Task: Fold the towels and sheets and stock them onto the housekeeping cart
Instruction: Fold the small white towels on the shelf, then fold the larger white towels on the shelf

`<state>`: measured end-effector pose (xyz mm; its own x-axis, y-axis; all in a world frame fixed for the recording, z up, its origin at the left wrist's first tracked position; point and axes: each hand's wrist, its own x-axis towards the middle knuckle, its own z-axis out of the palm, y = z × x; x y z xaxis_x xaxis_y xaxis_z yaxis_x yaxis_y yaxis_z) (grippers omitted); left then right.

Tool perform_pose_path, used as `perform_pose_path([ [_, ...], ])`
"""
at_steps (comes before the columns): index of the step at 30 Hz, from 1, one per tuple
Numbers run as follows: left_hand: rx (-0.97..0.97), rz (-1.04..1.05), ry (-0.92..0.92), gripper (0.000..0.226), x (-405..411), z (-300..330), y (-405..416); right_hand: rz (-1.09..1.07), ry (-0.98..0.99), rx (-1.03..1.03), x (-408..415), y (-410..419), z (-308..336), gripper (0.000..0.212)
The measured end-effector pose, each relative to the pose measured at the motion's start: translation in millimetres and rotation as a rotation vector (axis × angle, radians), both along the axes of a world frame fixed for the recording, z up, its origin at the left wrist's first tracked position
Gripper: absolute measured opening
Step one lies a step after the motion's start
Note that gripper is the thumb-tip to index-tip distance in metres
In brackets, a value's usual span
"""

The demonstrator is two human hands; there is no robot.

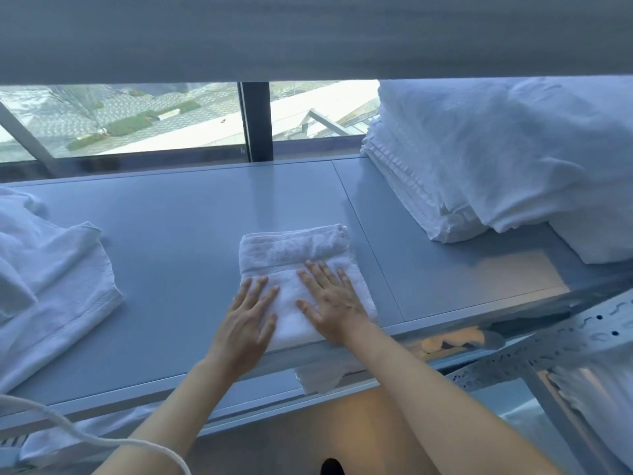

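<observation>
towel (294, 255) folded on table (171, 207), left hand (245, 323) and right hand (330, 303) pressing flat, fingers straight.

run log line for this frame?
step: smoothing fold | left hand: flat on towel | right hand: flat on towel | stack: right on counter

Beneath our flat hands, the folded towel's (294, 255) near half; linen stack (513, 159) cropped at right edge.
</observation>
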<state>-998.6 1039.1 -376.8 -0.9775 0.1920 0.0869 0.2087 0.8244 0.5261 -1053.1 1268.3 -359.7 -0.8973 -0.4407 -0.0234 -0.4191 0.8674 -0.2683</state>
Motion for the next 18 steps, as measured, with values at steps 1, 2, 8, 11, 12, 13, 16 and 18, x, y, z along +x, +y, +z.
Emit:
perform_pose_path([
  [1,0.010,0.003,-0.010,0.065,-5.1,-0.1,9.1,0.002,0.000,0.006,-6.7,8.4,-0.9,0.067],
  [2,0.018,0.001,-0.022,0.064,-12.1,0.2,19.9,0.002,-0.002,0.014,-15.0,19.2,-1.1,0.067],
  [8,0.023,-0.139,-0.117,0.065,-64.3,9.1,72.0,-0.020,-0.007,0.056,-64.6,96.2,5.4,0.064],
  [11,-0.001,-0.198,-0.124,0.066,-89.3,11.0,107.3,-0.040,-0.007,0.091,-86.7,138.5,8.5,0.062],
  [12,-0.016,-0.202,-0.114,0.066,-96.3,11.1,120.8,-0.047,-0.006,0.098,-92.8,150.7,9.0,0.062],
  [13,-0.031,-0.202,-0.100,0.066,-102.6,11.0,134.6,-0.055,-0.004,0.104,-97.8,162.2,9.6,0.061],
  [16,-0.068,-0.193,-0.059,0.066,-117.1,9.0,170.8,-0.067,0.001,0.113,-109.9,192.2,11.8,0.061],
  [18,-0.089,-0.193,-0.050,0.066,-122.1,7.0,182.7,-0.061,0.008,0.116,-114.2,203.5,12.7,0.061],
])
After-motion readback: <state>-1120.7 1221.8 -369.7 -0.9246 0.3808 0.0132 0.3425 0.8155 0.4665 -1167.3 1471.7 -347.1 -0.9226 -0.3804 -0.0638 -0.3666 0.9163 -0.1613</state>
